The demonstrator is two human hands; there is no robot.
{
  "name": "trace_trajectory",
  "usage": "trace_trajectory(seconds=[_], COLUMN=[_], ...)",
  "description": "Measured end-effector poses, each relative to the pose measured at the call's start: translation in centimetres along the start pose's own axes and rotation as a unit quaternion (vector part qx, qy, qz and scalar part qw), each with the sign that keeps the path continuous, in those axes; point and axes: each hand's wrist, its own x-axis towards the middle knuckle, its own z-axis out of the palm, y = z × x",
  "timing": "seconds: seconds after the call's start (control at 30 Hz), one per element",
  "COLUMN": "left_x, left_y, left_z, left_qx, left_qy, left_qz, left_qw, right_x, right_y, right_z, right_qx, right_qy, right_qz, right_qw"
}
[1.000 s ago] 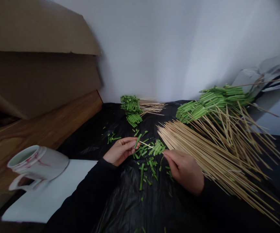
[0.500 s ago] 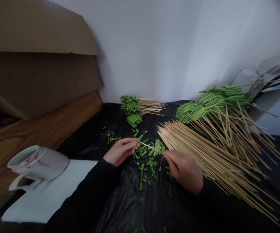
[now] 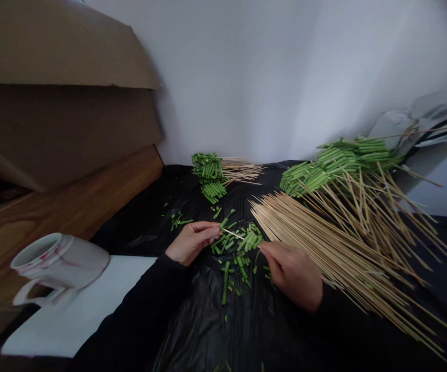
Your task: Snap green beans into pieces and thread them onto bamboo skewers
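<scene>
At the far left, a cardboard box point(image 3: 68, 119) is standing over a brown wooden surface point(image 3: 107, 175), and below it a white mug point(image 3: 68, 261) with reddish marks is resting at a white sheet point(image 3: 87, 310), its handle facing the near side. Next, the left hand point(image 3: 194, 243) is pinching a green piece point(image 3: 227, 219) between thumb and fingers at the left end of a thin skewer point(image 3: 234, 234). Beyond that hand, a small bundle of loaded skewers point(image 3: 210, 173) is lying near the wall point(image 3: 223, 77). The skewer is running between both hands, above loose green pieces point(image 3: 242, 266) scattering over black plastic point(image 3: 192, 336), and it is carrying a row of threaded pieces point(image 3: 251, 239) near its right end. Just beside that row, the right hand point(image 3: 295, 274) is gripping the skewer with closely drawn fingertips. To its right, a fan of bare skewers point(image 3: 324, 237) is spreading toward the near edge, while behind them a larger stack of loaded skewers point(image 3: 335, 163) is leaning close to clear plastic wrapping point(image 3: 440, 106).
</scene>
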Motion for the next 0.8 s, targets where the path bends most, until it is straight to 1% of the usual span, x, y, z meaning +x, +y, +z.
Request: trace_trajectory(seconds=[0.3,0.57,0.7,0.8], left_x=[-0.21,-0.39,-0.34,-0.31], left_y=[-0.21,-0.05,-0.24,-0.38], left_z=[0.34,0.61,0.73,0.85], left_qx=[-0.022,-0.019,-0.02,-0.035], left_qy=[-0.007,0.003,0.019,0.015], left_qz=[-0.03,0.012,0.01,0.005], left_qw=[0.999,1.0,1.0,0.999], right_x=[-0.13,0.06,-0.01,-0.12], right_y=[0.05,-0.28,-0.43,-0.41], right_z=[0.53,0.4,0.38,0.49], right_qx=[0.035,0.028,0.032,0.036], right_qy=[0.008,0.036,0.033,0.031], right_qz=[0.0,-0.012,-0.017,-0.015], right_qw=[0.999,0.999,0.999,0.999])
